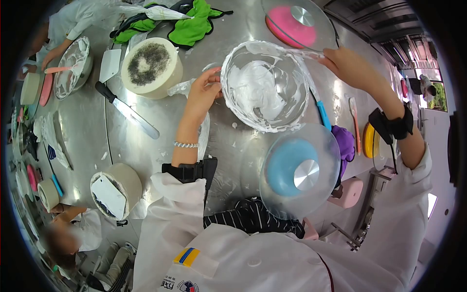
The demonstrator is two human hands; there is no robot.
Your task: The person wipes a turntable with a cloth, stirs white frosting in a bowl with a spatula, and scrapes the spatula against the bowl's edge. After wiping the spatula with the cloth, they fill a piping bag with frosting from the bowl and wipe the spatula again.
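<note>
Stainless steel counter (87, 141) fills most of the frame, smeared with flecks of white cream and crowded with cake work. At upper centre sits a large clear bowl (265, 85), tilted toward the wearer, its inside coated with whipped cream. The left hand (203, 92) pinches the bowl's near rim, thumb inside against the creamy wall, fingers outside; the right hand (348, 65) closes on the far rim at upper right, fingers curled over the edge. Below the bowl stands a turntable with a blue disc (296, 170) under a clear plate; a pink one (292, 24) sits at the top edge. A round cake topped with dark crumbs (151, 65) lies left of the bowl, a palette knife (126, 109) just below it. To hold the bowl well, both grips should stay opposite each other and firm, since the cream makes the rim slippery. Another person's hand (48, 56) works at upper left.
</note>
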